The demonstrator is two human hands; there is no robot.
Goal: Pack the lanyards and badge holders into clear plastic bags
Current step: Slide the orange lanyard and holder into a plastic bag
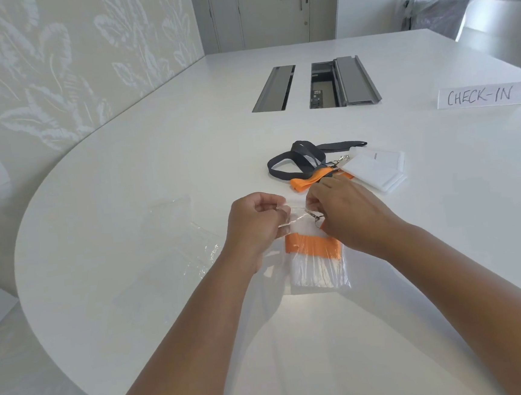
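Glossy clear plastic bag (314, 274); smooth white table (155, 162).

The white desk (119, 184) has a rounded left end and two cable hatches (275, 89) mid-top. On it lie a CHECK-IN sign (480, 96) far right, a black lanyard (297, 159) and an orange lanyard (303, 183) touching stacked badge holders (376, 168), and empty clear bags (174, 236) on the left.

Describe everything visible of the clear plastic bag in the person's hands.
The clear plastic bag is thin, glossy, wrinkled film, resting on the white table. Inside lie an orange lanyard and a white badge holder; a metal clip sits at the mouth. The left hand pinches one side of the mouth, the right hand grips the other.
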